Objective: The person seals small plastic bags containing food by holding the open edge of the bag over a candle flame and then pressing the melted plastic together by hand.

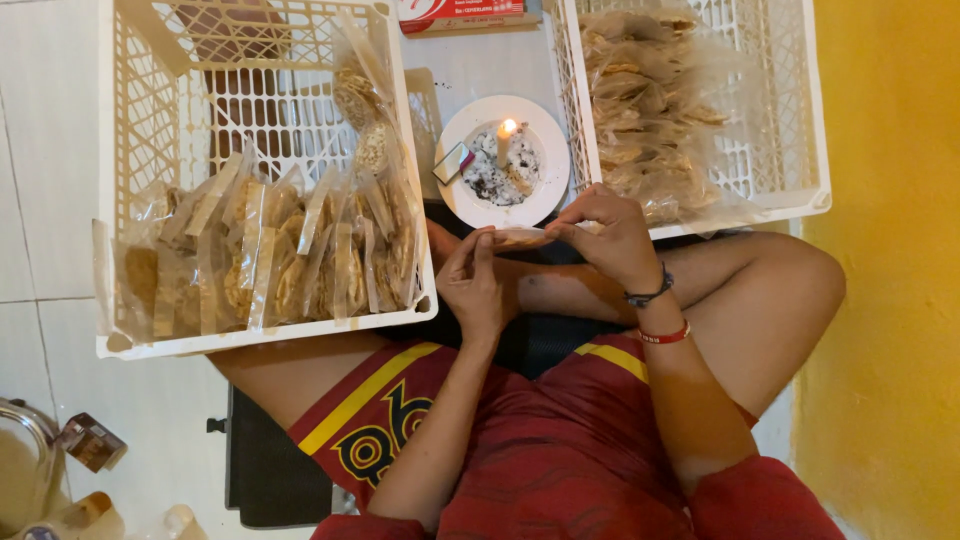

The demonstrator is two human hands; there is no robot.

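Fingers of our left hand [473, 285] and right hand [610, 235] pinch the small clear snack packet [522, 237] over our lap, light, crinkly and brittle inside, best held by its edges, before the lit candle [506, 140] beyond.

A white slatted plastic crate [150, 345] sits on the pale tiled floor [40, 150] at the left, its near side packed with upright clear plastic bags of brown snacks [290, 260]. A second white plastic crate [800, 150] at the right holds a loose heap of filled clear bags [640, 100]. Between the crates a round white plate [540, 195] carries a short lit candle [505, 140] amid dark ash, with a small matchbox [453, 161] at its left rim. A yellow wall [890, 300] runs along the right edge.
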